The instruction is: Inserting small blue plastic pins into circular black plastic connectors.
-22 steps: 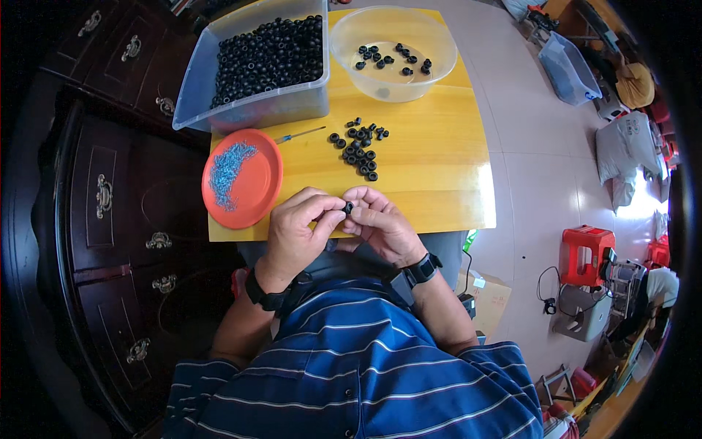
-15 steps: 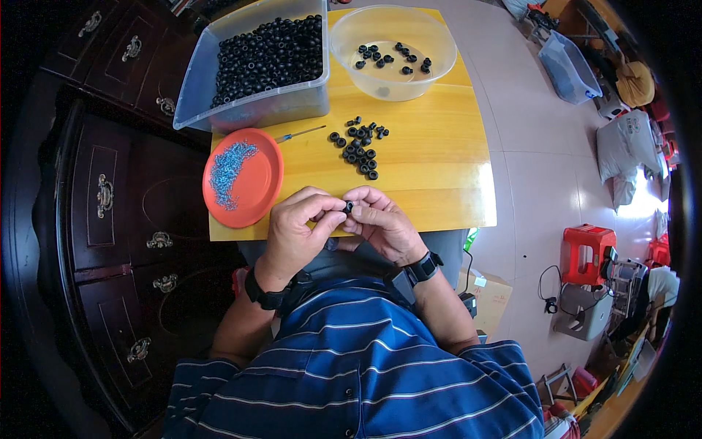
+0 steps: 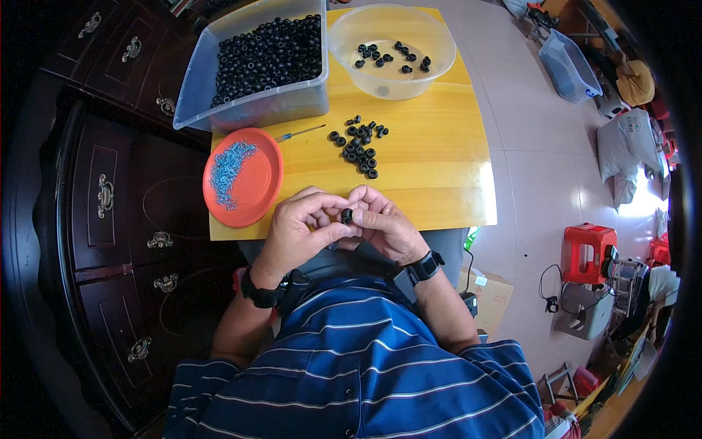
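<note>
Over the near edge of the yellow table, my two hands meet around a small black ring-shaped part (image 3: 346,216). My right hand (image 3: 387,223) pinches it, the thumb against its right side and the index finger above. The curled fingers of my left hand (image 3: 296,227) close in on its left side, with the thumb just below it. Beyond my hands lies a loose group of similar black rings (image 3: 356,152) and stubby pieces. To the left, an orange-red plate (image 3: 267,183) holds a heap of small bluish metallic bits (image 3: 230,172).
A large translucent bin (image 3: 292,102) full of black rings stands at the far left of the table. Beside it a round clear tub (image 3: 387,88) holds several black pieces. A thin screwdriver-like tool (image 3: 300,133) lies by the plate. Dark drawers (image 3: 110,197) flank the left; a red stool (image 3: 589,252) stands right.
The black part has turned and shows more of itself between my fingers. My left thumb has slid down from it a little. Everything on the table is unchanged.
</note>
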Motion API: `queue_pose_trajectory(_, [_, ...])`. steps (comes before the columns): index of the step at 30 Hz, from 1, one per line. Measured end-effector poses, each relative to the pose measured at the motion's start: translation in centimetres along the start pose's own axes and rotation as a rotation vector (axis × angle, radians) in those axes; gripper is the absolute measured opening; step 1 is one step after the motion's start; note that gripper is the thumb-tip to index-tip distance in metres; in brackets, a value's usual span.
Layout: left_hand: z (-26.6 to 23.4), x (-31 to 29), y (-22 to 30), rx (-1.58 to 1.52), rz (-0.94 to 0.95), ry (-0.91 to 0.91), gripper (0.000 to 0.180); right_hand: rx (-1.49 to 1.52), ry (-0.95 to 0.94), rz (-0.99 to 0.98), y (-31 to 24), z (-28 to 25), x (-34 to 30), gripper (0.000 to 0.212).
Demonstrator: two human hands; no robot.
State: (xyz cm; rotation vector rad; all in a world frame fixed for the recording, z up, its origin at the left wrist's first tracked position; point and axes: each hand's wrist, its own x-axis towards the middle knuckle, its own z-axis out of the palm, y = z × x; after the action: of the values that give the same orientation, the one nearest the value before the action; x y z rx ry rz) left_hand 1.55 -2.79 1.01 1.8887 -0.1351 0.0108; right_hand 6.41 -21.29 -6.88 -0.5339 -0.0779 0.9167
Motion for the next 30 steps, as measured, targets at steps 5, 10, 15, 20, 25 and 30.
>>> queue_pose_trajectory(5, [-1.0,-0.4,-0.6,-0.099,-0.059,-0.152,0.035,-0.061,-0.079,0.034,-0.6,0.0,-0.1,0.022])
queue_pose_trajectory(10, [-0.8,-0.7,-1.2,-0.236,-0.091,-0.191,0.032,-0.099,-0.12,0.021,-0.5,-0.3,-0.1,0.023])
queue_pose_trajectory(15, [-0.3,-0.7,-1.2,-0.266,-0.052,-0.173,0.026,-0.057,-0.124,0.014,-0.4,-0.2,-0.2,0.024])
queue_pose_trajectory(20, [-0.3,-0.7,-0.9,-0.239,-0.027,-0.191,0.023,-0.062,-0.141,0.004,-0.4,0.1,-0.2,0.025])
queue_pose_trajectory(25, [0.3,-0.5,0.0,-0.118,0.007,-0.149,0.022,-0.025,-0.141,-0.012,-0.4,-0.2,-0.1,0.026])
queue_pose_trajectory(30, [0.5,-0.5,0.6,0.022,0.074,-0.085,0.023,-0.058,-0.128,0.001,-0.7,0.2,-0.2,0.027])
